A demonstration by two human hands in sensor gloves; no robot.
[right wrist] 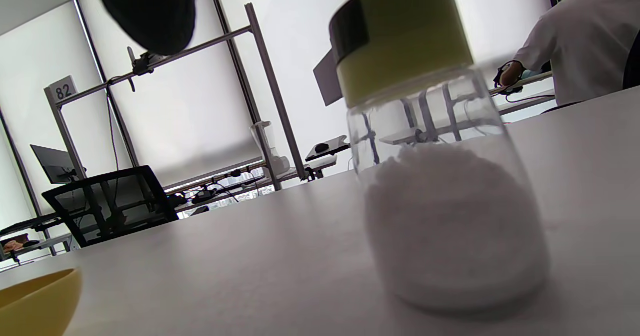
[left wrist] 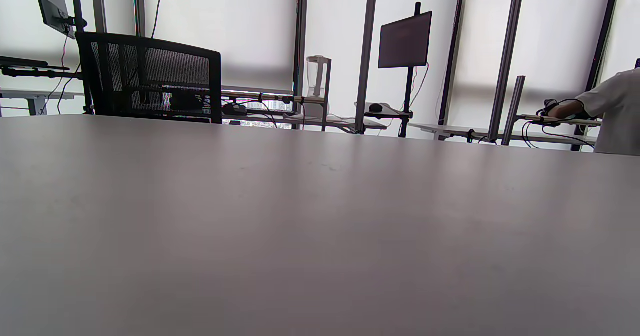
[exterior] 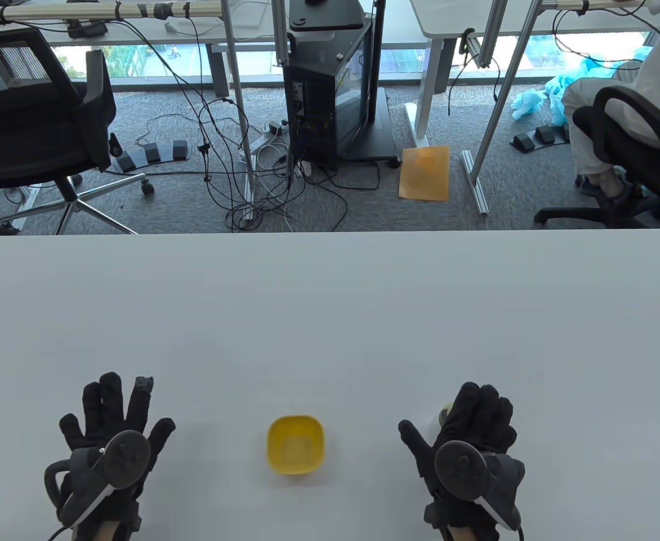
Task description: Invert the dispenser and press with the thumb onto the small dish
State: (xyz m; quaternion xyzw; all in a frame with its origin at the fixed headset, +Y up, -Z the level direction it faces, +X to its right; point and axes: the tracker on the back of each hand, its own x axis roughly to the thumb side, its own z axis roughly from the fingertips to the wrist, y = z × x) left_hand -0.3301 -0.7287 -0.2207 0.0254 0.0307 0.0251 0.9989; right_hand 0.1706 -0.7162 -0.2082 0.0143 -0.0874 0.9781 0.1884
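Observation:
A small yellow dish (exterior: pixel 296 444) sits on the white table (exterior: pixel 330 315) near the front, between my hands; its rim shows in the right wrist view (right wrist: pixel 37 296). The dispenser (right wrist: pixel 440 186), a clear jar of white powder with a yellow-green cap, stands upright on the table. In the table view it is almost hidden under my right hand (exterior: pixel 468 428); only a bit of its cap (exterior: pixel 445 411) shows. My right hand hovers over it with fingers spread, one fingertip (right wrist: pixel 147 10) above. My left hand (exterior: pixel 113 428) lies open and flat on the table, left of the dish.
The table's far edge (exterior: pixel 330 232) runs across the middle of the table view. Beyond it are office chairs (exterior: pixel 37 124), cables, a computer cart (exterior: pixel 335 84) and a seated person (exterior: pixel 634 90) at the right.

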